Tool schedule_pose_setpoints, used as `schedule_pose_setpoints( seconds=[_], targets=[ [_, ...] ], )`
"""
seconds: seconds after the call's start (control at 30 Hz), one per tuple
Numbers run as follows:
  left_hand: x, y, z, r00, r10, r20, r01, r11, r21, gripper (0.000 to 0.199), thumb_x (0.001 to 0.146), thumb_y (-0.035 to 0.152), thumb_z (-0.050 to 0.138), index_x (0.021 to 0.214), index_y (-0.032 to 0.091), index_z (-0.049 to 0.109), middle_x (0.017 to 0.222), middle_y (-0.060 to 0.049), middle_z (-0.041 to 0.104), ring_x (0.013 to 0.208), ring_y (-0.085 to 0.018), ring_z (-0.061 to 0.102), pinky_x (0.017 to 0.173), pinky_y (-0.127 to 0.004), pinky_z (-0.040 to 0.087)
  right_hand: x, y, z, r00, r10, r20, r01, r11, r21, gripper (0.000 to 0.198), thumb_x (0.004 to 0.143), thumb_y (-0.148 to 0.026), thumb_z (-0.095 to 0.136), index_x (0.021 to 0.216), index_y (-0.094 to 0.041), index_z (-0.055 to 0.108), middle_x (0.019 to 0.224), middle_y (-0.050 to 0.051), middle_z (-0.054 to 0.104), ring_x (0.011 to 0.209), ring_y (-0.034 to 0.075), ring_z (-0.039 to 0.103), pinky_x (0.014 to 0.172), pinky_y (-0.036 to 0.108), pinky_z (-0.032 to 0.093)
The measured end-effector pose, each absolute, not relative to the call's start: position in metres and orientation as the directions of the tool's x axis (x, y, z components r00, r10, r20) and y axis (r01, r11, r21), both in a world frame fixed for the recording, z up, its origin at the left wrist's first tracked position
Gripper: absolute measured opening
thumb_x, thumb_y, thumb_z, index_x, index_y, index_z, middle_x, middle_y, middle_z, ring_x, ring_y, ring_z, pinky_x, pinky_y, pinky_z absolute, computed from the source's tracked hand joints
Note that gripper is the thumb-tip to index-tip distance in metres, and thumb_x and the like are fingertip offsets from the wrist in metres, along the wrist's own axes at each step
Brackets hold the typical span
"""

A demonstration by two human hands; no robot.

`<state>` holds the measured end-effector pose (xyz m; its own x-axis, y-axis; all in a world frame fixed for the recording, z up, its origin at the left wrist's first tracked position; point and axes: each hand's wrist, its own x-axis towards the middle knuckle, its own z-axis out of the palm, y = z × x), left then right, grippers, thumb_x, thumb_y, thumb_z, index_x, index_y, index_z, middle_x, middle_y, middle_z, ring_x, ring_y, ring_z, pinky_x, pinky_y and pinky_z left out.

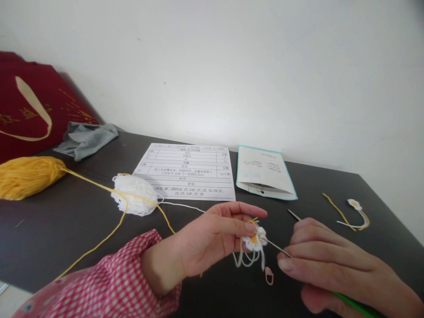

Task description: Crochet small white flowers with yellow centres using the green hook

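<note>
Between the thumb and fingers of my left hand (218,238) is a small white crochet flower (260,238) with a yellow centre. Loose yarn tails hang below it. My right hand (334,260) is closed around a crochet hook (278,248) with a thin metal shaft and a green handle. The hook's tip reaches the flower's edge, where the stitches are too small to make out. Just below the flower is a pink stitch marker (269,276); I cannot tell whether it hangs or lies on the table. A pointed metal tip (293,215) shows beyond my right knuckles, its rest hidden.
White yarn (135,196) and yellow yarn (29,176) lie left on the dark table (99,207), strands trailing. Behind are a printed sheet (185,172) and a white pouch (265,172). Another small flower (354,204) lies right. A grey cloth (88,139) sits by a red bag (29,106).
</note>
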<state>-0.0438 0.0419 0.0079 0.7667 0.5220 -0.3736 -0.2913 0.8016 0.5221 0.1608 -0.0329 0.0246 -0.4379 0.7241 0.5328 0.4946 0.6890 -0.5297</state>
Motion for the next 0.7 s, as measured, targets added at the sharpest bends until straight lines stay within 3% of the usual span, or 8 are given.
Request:
schedule_pose_setpoints(
  seconds=[0.2,0.37,0.57,0.7],
  targets=[
    [-0.044,0.044,0.009,0.764,0.490,-0.419,-0.230,0.814,0.533,0.026,0.067,0.008,0.078,0.093,0.010,0.075,0.072,-0.002,0.067,0.063,-0.008,0.060,0.065,-0.021,0.046,0.170,-0.026,0.026,-0.560,0.642,0.523,0.423,0.765,-0.486,0.035,0.095,-0.045,0.058,0.122,-0.026,0.068,0.089,0.000,0.079,0.078,0.015,0.072,0.077,0.028,0.056],
    [-0.045,0.045,0.011,0.775,0.436,-0.458,-0.150,0.831,0.536,0.027,0.067,0.010,0.078,0.093,0.010,0.074,0.071,-0.001,0.066,0.063,-0.007,0.059,0.065,-0.021,0.045,0.172,-0.035,0.025,-0.474,0.727,0.496,0.503,0.686,-0.525,0.035,0.095,-0.052,0.052,0.113,-0.029,0.071,0.090,-0.003,0.079,0.083,0.015,0.069,0.086,0.030,0.052],
    [-0.046,0.046,0.008,0.814,0.329,-0.478,-0.048,0.859,0.510,0.026,0.067,0.009,0.077,0.093,0.013,0.074,0.073,0.000,0.066,0.064,-0.008,0.060,0.065,-0.022,0.046,0.175,-0.029,0.037,-0.632,0.596,0.496,0.472,0.803,-0.363,0.037,0.099,-0.051,0.046,0.100,-0.023,0.070,0.082,-0.001,0.079,0.076,0.015,0.071,0.085,0.028,0.052],
    [-0.047,0.046,0.006,0.830,0.279,-0.483,-0.019,0.880,0.475,0.026,0.067,0.009,0.077,0.092,0.012,0.073,0.072,0.000,0.067,0.063,-0.008,0.062,0.064,-0.022,0.046,0.172,-0.027,0.038,-0.637,0.598,0.487,0.478,0.801,-0.359,0.038,0.101,-0.049,0.040,0.095,-0.023,0.066,0.076,0.000,0.078,0.071,0.016,0.071,0.077,0.028,0.055]
  ],
)
